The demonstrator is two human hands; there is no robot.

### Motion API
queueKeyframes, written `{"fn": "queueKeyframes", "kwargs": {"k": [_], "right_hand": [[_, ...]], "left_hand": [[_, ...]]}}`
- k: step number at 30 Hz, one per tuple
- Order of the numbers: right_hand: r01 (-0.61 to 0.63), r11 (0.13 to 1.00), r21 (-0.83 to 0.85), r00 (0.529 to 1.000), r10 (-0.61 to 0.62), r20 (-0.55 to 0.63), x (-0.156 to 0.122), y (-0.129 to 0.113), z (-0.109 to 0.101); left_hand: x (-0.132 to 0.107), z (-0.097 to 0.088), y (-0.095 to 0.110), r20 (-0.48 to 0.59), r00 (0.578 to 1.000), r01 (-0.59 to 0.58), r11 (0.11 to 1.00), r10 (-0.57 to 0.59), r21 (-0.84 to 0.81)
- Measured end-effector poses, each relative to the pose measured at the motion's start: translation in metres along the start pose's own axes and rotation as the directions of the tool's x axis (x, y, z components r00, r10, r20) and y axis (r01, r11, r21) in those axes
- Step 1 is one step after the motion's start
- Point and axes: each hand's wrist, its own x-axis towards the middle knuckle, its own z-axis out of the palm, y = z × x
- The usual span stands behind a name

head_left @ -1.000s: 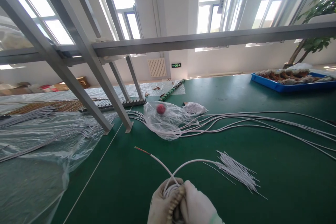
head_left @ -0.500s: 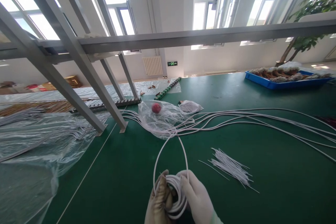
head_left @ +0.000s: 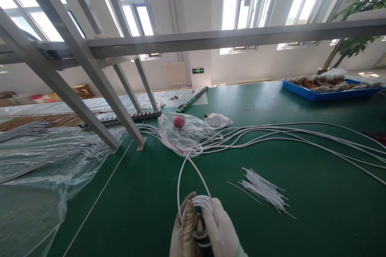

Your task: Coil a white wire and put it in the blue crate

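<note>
Low in the middle of the view, both my gloved hands grip one coil of white wire (head_left: 199,202). My left hand (head_left: 184,231) closes round the coil's left side. My right hand (head_left: 222,231) is wrapped round its right side. A loose loop of the same wire (head_left: 181,172) rises from the coil toward a clear plastic bag (head_left: 187,132). The wire's bare copper end shows near that bag. A small pile of thin white ties (head_left: 263,190) lies on the green table (head_left: 301,217) to the right of my hands.
Long white cables (head_left: 286,134) run across the table to the right. A red ball (head_left: 179,121) sits in the plastic bag. Grey metal frame legs (head_left: 90,88) stand at the left, over plastic sheeting (head_left: 39,168). A blue tray (head_left: 328,92) with parts sits far right.
The wire's free end swung up and away from me, forming a tall loop. More turns have gathered in the coil between my hands. The view shifted slightly.
</note>
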Motion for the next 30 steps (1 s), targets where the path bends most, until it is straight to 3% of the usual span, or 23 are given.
{"fn": "queueKeyframes", "kwargs": {"k": [3,5,7,10,14,17,19,22,25,28,30], "right_hand": [[-0.052,0.998,0.041,0.999,0.052,-0.007,0.0,-0.002,0.001],[-0.067,0.995,0.078,0.998,0.068,-0.017,0.0,-0.004,0.001],[-0.044,0.996,0.075,0.999,0.046,-0.021,0.0,-0.006,-0.001],[0.058,0.998,-0.016,0.996,-0.057,0.07,0.002,-0.016,-0.011],[0.18,0.97,-0.161,0.971,-0.149,0.187,0.007,-0.036,-0.03],[0.207,0.959,-0.192,0.95,-0.151,0.272,0.006,-0.04,-0.034],[0.206,0.964,-0.171,0.953,-0.158,0.257,0.003,-0.035,-0.031],[0.161,0.976,-0.144,0.983,-0.145,0.116,0.0,-0.024,-0.021],[0.074,0.991,-0.107,0.997,-0.072,0.023,0.0,-0.016,-0.013],[0.033,0.998,-0.057,0.999,-0.031,0.037,0.0,-0.017,-0.011],[0.05,0.998,-0.045,0.995,-0.046,0.093,-0.001,-0.022,-0.013]], "left_hand": [[-0.007,0.005,0.003,0.04,0.999,0.004,0.998,-0.002,-0.068],[-0.011,0.006,0.008,0.058,0.998,-0.014,1.0,0.015,-0.022],[-0.014,0.006,0.018,0.038,0.999,-0.038,0.991,0.034,0.131],[-0.015,0.006,0.037,0.06,0.996,-0.083,0.908,0.064,0.412],[-0.016,0.008,0.053,0.205,0.977,-0.075,0.798,-0.062,0.599],[-0.017,0.012,0.055,0.274,0.946,-0.029,0.796,-0.173,0.605],[-0.016,0.014,0.054,0.278,0.942,-0.01,0.811,-0.19,0.585],[-0.016,0.016,0.046,0.233,0.962,-0.011,0.83,-0.145,0.558],[-0.016,0.015,0.035,0.191,0.981,-0.093,0.83,-0.016,0.55],[-0.018,0.014,0.031,0.194,0.978,-0.186,0.764,0.081,0.618],[-0.02,0.013,0.035,0.205,0.978,-0.17,0.741,0.044,0.65]]}}
